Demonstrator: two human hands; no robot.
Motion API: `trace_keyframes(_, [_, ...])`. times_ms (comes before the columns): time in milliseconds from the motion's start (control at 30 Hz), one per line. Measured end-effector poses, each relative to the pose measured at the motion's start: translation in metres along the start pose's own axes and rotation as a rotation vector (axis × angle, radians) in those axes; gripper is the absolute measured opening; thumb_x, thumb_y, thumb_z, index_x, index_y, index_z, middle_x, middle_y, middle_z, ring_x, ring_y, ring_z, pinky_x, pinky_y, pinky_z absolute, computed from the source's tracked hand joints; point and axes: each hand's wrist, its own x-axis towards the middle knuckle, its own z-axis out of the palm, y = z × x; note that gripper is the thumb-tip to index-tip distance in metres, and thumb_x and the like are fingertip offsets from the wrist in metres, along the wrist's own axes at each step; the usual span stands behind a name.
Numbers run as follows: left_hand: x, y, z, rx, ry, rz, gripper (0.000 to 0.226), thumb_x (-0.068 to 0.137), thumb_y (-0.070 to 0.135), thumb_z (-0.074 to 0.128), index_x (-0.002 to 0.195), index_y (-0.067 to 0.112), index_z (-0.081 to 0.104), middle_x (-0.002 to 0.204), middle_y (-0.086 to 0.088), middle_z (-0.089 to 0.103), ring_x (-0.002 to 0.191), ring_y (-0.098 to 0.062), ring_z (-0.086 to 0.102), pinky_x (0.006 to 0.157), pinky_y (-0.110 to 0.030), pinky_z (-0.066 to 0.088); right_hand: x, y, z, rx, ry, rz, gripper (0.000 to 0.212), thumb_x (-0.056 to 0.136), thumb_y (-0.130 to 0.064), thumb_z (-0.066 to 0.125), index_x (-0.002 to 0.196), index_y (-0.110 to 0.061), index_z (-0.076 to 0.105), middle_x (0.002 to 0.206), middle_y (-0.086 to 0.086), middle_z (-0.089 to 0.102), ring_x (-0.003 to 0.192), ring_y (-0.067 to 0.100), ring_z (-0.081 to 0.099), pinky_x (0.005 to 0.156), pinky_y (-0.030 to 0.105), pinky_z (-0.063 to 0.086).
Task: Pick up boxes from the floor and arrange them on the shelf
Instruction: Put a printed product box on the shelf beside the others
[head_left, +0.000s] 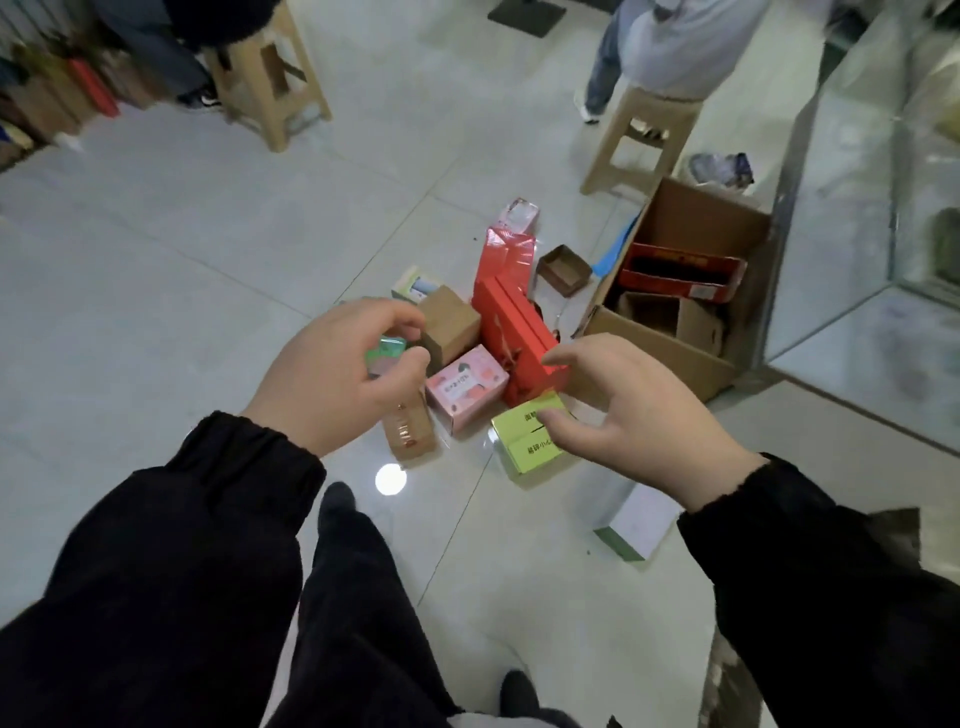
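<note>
A pile of small boxes lies on the tiled floor: a long red box (511, 332), a pink box (465, 387), a plain brown box (449, 322), a taped brown box (410, 434), a lime-green box (522, 441) and a small green box (385, 352). My left hand (332, 374) hovers over the pile's left side with its fingers curled apart; the small green box shows through the gap between thumb and fingers. My right hand (628, 415) is spread above the lime-green box, fingertips over the red box's end. Neither hand clearly grips anything.
An open cardboard carton (670, 353) with a red tray inside stands right of the pile, against a glass cabinet (857, 270). A white and green box (641, 522) lies near my right sleeve. Two wooden stools (275, 78) (639, 140) with people stand behind. Shelved goods (57, 98) are at far left.
</note>
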Motion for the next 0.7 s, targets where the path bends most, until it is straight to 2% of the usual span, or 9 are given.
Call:
trace_keyframes(100, [0.078, -0.044, -0.009, 0.001, -0.095, 0.071, 0.046, 0.083, 0.052, 0.045, 0.119, 0.03, 0.065, 0.108, 0.02, 0.062, 0.102, -0.001, 0.057, 0.092, -0.038, 0.053, 0.071, -0.006, 0.018, 0.027, 0.065, 0.104, 0.051, 0.087, -0.05, 0.068, 0.133, -0.032, 0.057, 0.118, -0.024, 0.047, 0.11, -0.005, 0.042, 0.093, 0.017, 0.037])
trace_keyframes(200, [0.163, -0.091, -0.023, -0.005, -0.213, 0.097, 0.038, 0.086, 0.047, 0.05, 0.118, 0.032, 0.064, 0.105, 0.023, 0.06, 0.099, -0.001, 0.057, 0.09, -0.035, 0.052, 0.147, -0.012, 0.039, 0.106, 0.14, 0.268, 0.053, 0.086, -0.046, 0.069, 0.134, -0.028, 0.057, 0.119, -0.018, 0.051, 0.112, -0.001, 0.045, 0.096, 0.022, 0.04])
trace_keyframes(300, [0.226, -0.13, -0.037, -0.002, -0.298, 0.138, 0.029, 0.091, 0.039, 0.058, 0.119, 0.033, 0.064, 0.104, 0.024, 0.06, 0.097, 0.004, 0.057, 0.09, -0.029, 0.051, 0.203, -0.012, 0.059, 0.126, 0.173, 0.384, 0.06, 0.087, -0.042, 0.072, 0.141, -0.022, 0.055, 0.134, -0.007, 0.058, 0.125, 0.008, 0.05, 0.103, 0.02, 0.036])
trace_keyframes(400, [0.268, -0.163, -0.042, 0.032, -0.369, 0.15, 0.032, 0.092, 0.034, 0.058, 0.124, 0.029, 0.063, 0.109, 0.018, 0.062, 0.1, 0.002, 0.057, 0.09, -0.025, 0.049, 0.242, -0.005, 0.078, 0.123, 0.129, 0.442, 0.07, 0.088, -0.04, 0.073, 0.15, -0.02, 0.047, 0.148, -0.006, 0.053, 0.138, 0.011, 0.044, 0.11, 0.02, 0.03])
trace_keyframes(500, [0.293, -0.192, -0.029, 0.007, -0.406, 0.105, 0.034, 0.092, 0.033, 0.059, 0.125, 0.027, 0.062, 0.112, 0.015, 0.063, 0.1, 0.003, 0.059, 0.088, -0.019, 0.046, 0.267, 0.016, 0.102, 0.14, 0.098, 0.491, 0.074, 0.087, -0.042, 0.073, 0.152, -0.02, 0.045, 0.152, -0.005, 0.05, 0.143, 0.012, 0.041, 0.119, 0.03, 0.033])
trace_keyframes(567, [0.305, -0.208, -0.01, -0.01, -0.431, 0.055, 0.035, 0.092, 0.033, 0.059, 0.126, 0.027, 0.062, 0.112, 0.015, 0.062, 0.1, 0.008, 0.058, 0.084, -0.014, 0.044, 0.277, 0.036, 0.122, 0.152, 0.066, 0.538, 0.074, 0.087, -0.043, 0.072, 0.152, -0.021, 0.045, 0.153, -0.004, 0.049, 0.143, 0.012, 0.041, 0.119, 0.03, 0.032])
trace_keyframes(633, [0.315, -0.224, 0.017, -0.014, -0.481, 0.012, 0.037, 0.094, 0.033, 0.06, 0.13, 0.026, 0.06, 0.114, 0.014, 0.062, 0.099, 0.004, 0.059, 0.083, -0.016, 0.044, 0.284, 0.06, 0.142, 0.164, 0.024, 0.576, 0.074, 0.087, -0.045, 0.07, 0.153, -0.023, 0.044, 0.154, -0.005, 0.047, 0.143, 0.012, 0.04, 0.115, 0.026, 0.03])
trace_keyframes(700, [0.321, -0.237, 0.048, 0.001, -0.545, -0.02, 0.04, 0.094, 0.036, 0.06, 0.132, 0.025, 0.058, 0.117, 0.012, 0.062, 0.104, -0.003, 0.059, 0.089, -0.025, 0.05, 0.292, 0.086, 0.159, 0.166, -0.032, 0.612, 0.076, 0.087, -0.048, 0.069, 0.154, -0.026, 0.041, 0.156, -0.004, 0.044, 0.142, 0.013, 0.04, 0.112, 0.027, 0.032])
